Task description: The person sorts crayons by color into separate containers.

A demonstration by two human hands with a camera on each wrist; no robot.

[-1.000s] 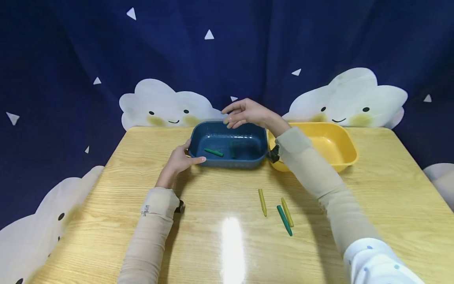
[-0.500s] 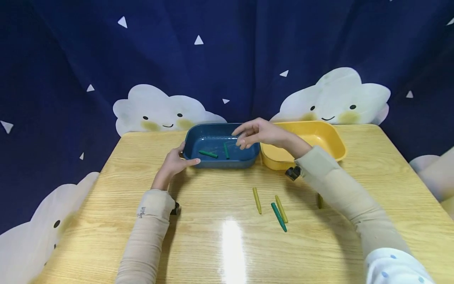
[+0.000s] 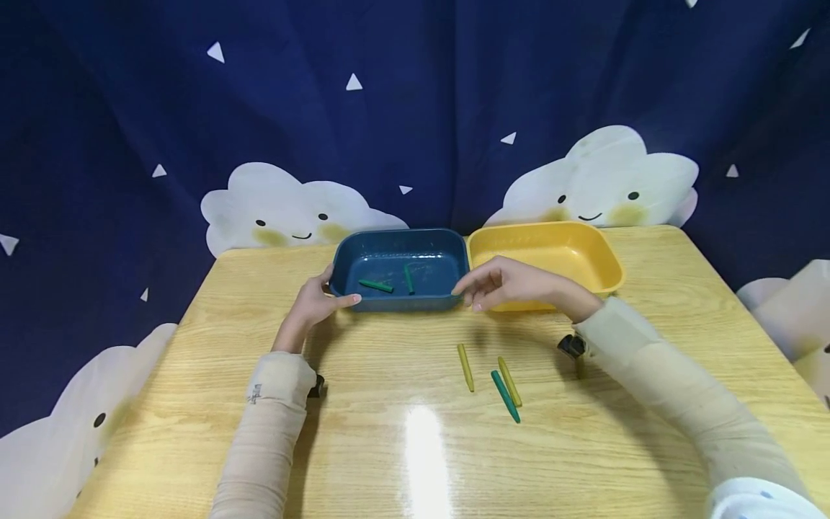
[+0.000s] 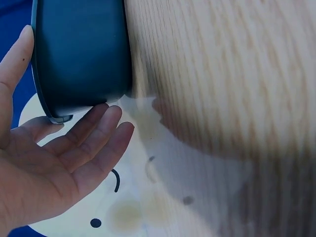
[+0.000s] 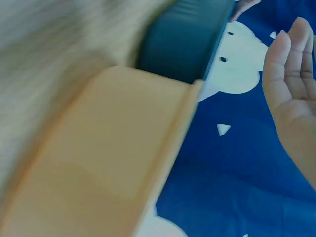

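Left hand (image 3: 314,299) is at the left end of the blue tub (image 3: 402,306), thumb laid along the near rim and the other fingers round at the end wall. Left wrist view has those fingers pretty straight and spread, so it's more resting against the tub than clenching it. Right hand (image 3: 502,285) hangs over the spot where the two tubs meet, fingers together and loosely bent, nothing in them as far as I can see.

The yellow tub (image 3: 599,267) sits just to the right of the blue one, both lined up along the far edge of the bench (image 3: 363,418). Inside the blue tub there are two green crayons: one lying sideways (image 3: 376,286) toward its near left corner, the other pointing away (image 3: 409,280), near the middle.

Closer in from the far edge, three more crayons lie on the bench: a yellow one (image 3: 465,367) on its own, then another yellow one (image 3: 509,382) right beside a green one (image 3: 505,396). Can't tell if that pair touches. There's also something yellowish under the right wrist camera (image 3: 572,346), mostly hidden.

Past the far edge hangs a dark blue curtain (image 3: 389,108) with smiley clouds (image 3: 292,205) and little white triangles (image 3: 353,83).
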